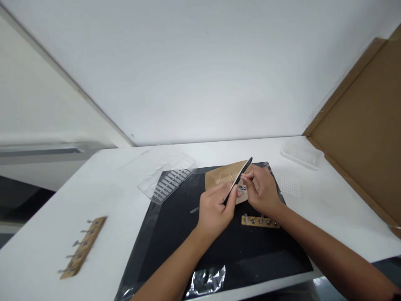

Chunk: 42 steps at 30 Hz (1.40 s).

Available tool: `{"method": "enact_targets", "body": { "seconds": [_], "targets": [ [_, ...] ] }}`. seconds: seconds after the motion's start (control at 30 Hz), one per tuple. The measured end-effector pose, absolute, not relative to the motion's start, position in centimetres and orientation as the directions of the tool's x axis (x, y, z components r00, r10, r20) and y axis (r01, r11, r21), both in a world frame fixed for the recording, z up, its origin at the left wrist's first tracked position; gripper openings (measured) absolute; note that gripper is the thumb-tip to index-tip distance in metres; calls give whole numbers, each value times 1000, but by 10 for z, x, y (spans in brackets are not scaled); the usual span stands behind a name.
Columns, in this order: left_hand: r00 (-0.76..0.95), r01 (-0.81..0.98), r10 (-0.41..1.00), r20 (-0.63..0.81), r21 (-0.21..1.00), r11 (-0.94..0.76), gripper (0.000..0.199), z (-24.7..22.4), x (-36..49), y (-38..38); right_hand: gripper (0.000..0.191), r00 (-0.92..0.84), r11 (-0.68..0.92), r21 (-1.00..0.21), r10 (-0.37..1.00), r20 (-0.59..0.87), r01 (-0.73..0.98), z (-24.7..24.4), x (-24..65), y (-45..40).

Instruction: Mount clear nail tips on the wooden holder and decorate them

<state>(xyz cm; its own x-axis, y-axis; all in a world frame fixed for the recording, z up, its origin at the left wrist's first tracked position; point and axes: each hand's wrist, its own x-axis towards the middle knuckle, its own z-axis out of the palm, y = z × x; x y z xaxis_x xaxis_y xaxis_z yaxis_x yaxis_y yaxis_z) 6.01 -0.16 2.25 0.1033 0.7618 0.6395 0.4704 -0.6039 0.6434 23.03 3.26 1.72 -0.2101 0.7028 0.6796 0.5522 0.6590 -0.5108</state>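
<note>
A thin dark strip with a pale edge [246, 166] is tilted up over the mat, its lower end gripped between the thumb and fingers of my left hand [217, 205]. My right hand [260, 190] has its fingers pinched together against the strip's side; whether a small piece is between them is too small to tell. Beneath the hands lies a brown paper sheet [213, 177] with small pale bits on it. Just below my right hand, a wooden strip with metal studs and clear clips [255, 221] rests on the black mat [175, 242].
A clear tray of nail-shaped pieces [171, 186] overlaps the mat's back left corner. Another wooden strip with clips [84, 248] lies on the white table [122, 188] at left. At right are a clear lid [302, 155], a dotted sheet [290, 185] and a cardboard panel [363, 125].
</note>
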Motion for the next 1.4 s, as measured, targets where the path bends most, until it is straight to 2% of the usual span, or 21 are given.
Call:
{"method": "enact_targets", "body": {
  "seconds": [0.1, 0.27, 0.4, 0.53, 0.6, 0.7, 0.8, 1.0, 1.13, 1.27, 1.4],
  "targets": [
    [103, 454, 766, 635, 655, -604, 27, 22, 60, -2, 17, -262, 697, -506, 685, 680, 507, 16, 231, 32],
    [99, 460, 763, 638, 651, -604, 27, 21, 61, -3, 17, -180, 641, -538, 718, 673, 547, 15, 233, 35],
    [86, 455, 770, 632, 663, -595, 27, 22, 61, -3, 18, -270, 677, -535, 713, 647, 506, 15, 233, 37],
    [87, 465, 774, 627, 662, -589, 29, 23, 62, -3, 18, -198, 627, -560, 743, 640, 541, 16, 234, 38],
    [91, 460, 773, 628, 662, -592, 29, 23, 62, -3, 18, -229, 644, -571, 741, 632, 509, 18, 235, 37],
    [89, 454, 776, 625, 667, -590, 29, 23, 61, -4, 19, -295, 684, -537, 713, 636, 494, 19, 236, 35],
    [82, 467, 772, 630, 660, -588, 31, 23, 60, -4, 19, -240, 660, -513, 713, 659, 549, 19, 235, 36],
    [110, 463, 776, 621, 659, -593, 28, 23, 60, -3, 16, -286, 701, -525, 693, 662, 482, 20, 236, 35],
    [186, 571, 728, 660, 531, -627, 23, 17, 55, 0, 13, -197, 675, -604, 720, 666, 424, 18, 243, 36],
    [224, 743, 702, 676, 348, -572, 37, 9, 47, 5, 14, -134, 643, -678, 753, 644, 356, 14, 247, 37],
    [316, 809, 702, 639, 206, -551, 47, 5, 42, 6, 15, -128, 650, -681, 749, 651, 337, 12, 244, 35]
  ]
}}
